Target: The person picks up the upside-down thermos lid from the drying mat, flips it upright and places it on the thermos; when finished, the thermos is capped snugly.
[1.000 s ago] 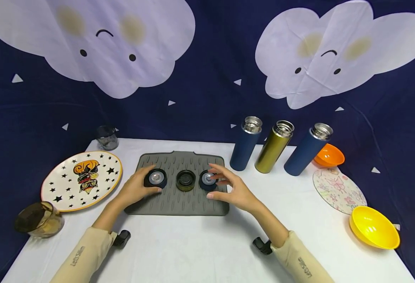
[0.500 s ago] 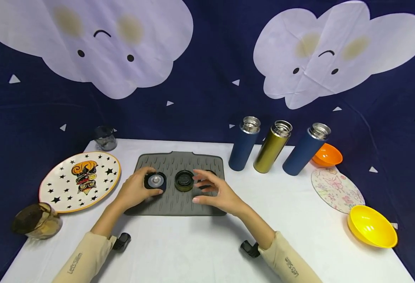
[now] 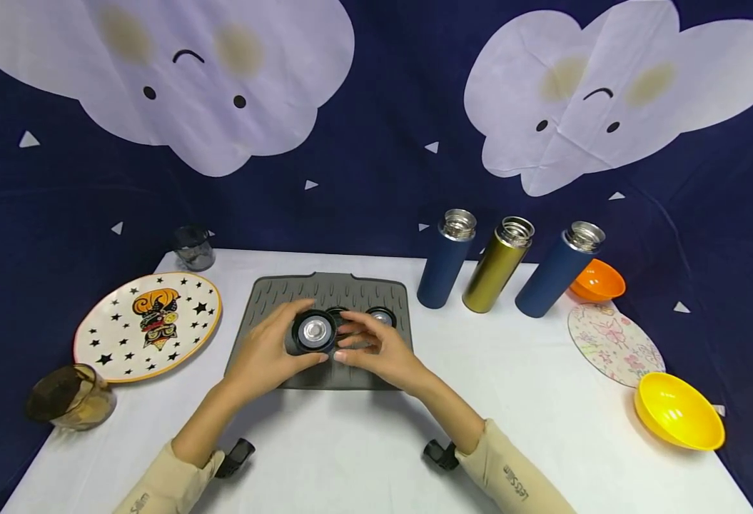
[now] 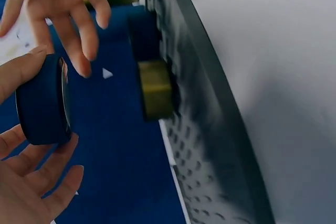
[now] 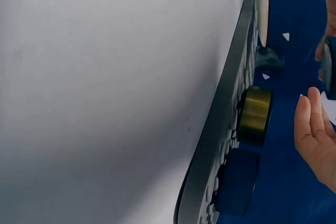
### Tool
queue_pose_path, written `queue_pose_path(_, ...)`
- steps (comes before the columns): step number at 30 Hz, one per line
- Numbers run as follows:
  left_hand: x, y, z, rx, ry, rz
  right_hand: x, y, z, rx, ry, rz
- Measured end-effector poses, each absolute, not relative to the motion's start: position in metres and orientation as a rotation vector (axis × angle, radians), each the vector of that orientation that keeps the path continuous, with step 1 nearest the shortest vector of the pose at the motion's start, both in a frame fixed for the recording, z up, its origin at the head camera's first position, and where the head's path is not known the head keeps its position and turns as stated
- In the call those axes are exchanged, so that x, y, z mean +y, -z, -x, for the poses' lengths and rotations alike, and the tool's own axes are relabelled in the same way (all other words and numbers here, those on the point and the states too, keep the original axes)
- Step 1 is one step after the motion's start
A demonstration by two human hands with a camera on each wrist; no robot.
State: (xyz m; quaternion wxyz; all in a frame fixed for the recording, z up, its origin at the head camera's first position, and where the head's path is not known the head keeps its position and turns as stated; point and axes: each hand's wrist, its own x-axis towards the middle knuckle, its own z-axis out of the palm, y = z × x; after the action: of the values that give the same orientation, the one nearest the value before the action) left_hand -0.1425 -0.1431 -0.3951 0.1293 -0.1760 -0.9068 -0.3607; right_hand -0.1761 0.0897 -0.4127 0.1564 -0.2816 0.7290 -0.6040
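My left hand (image 3: 272, 358) grips a dark blue bottle lid (image 3: 315, 333) by its sides, thumb and fingers around it. In the left wrist view the lid (image 4: 41, 100) is clear of the grey ridged mat (image 3: 357, 287). Close by on its right, my right hand (image 3: 384, 353) has its fingers loosely bent with nothing in them; a gap shows between it and the lid in the right wrist view. A gold lid (image 5: 255, 115) stands on the mat, partly hidden in the head view. Beside it stands another blue lid (image 5: 239, 181).
Two blue bottles (image 3: 447, 260) (image 3: 552, 275) and a gold bottle (image 3: 498, 268) stand uncapped behind to the right. Farther right are an orange bowl (image 3: 597, 282), a patterned disc (image 3: 614, 346) and a yellow bowl (image 3: 678, 414). On the left lie a plate (image 3: 119, 339) and two glasses (image 3: 194, 250) (image 3: 71, 400).
My left hand has lifted the blue lid from the mat's left side and carried it right. My right hand has moved left from the other blue lid toward it.
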Motion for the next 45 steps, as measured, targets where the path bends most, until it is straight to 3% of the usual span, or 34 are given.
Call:
queue_pose_path(15,-0.117,0.39,0.131,-2.436,0.984,0.704,0.093,0.408,0.171,1.569,1.975,0.614)
queue_pose_path(31,-0.112,0.396,0.124,-2.45,1.428,0.709,0.102,0.394,0.153,1.907,2.004,0.566)
queue_pose_path(35,-0.112,0.393,0.125,-2.45,1.691,0.634,0.105,0.394,0.146,2.235,1.939,0.801)
queue_pose_path(45,-0.106,0.39,0.132,-2.389,2.326,0.537,0.109,0.401,0.142,3.06,1.191,1.888)
